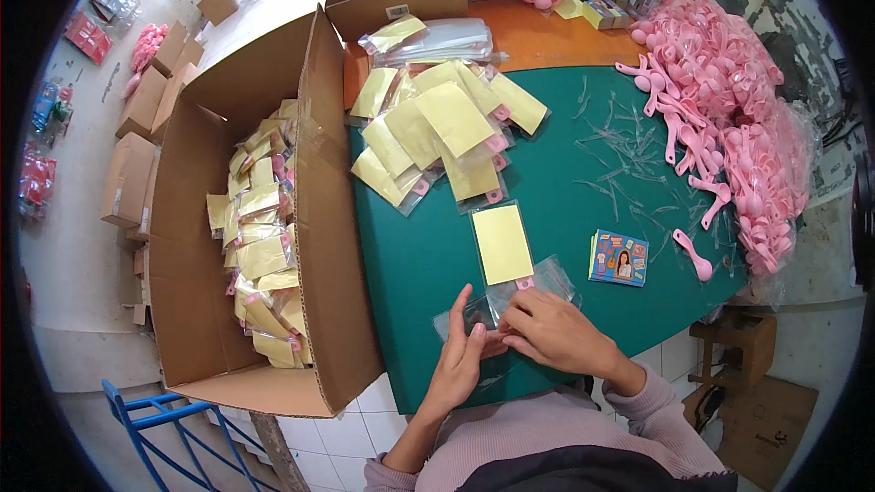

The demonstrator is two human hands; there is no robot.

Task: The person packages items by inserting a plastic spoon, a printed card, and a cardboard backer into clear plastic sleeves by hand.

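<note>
In front of me a clear plastic bag (478, 312) lies under and between my hands. My left hand (458, 366) is beside it, index finger and thumb stretched apart and the other fingers reaching toward my right fingertips. My right hand (558, 332) is bent in a pinch at the bag's edge; its fingertips are partly hidden. Just beyond lies a packed clear bag with a yellow card (503, 244) and a bit of pink plastic at its lower end. More clear bags (554, 282) spread beside my right hand. A small stack of blue printed cards (620, 258) lies to the right.
Packed yellow-card bags (447, 118) are heaped farther back on the green tabletop (410, 273). A tall cardboard box (339, 219) at left holds many more. Pink spoons (720, 109) pile up at right, one loose spoon (693, 255) nearer. Thin clear strips (629, 159) are scattered between.
</note>
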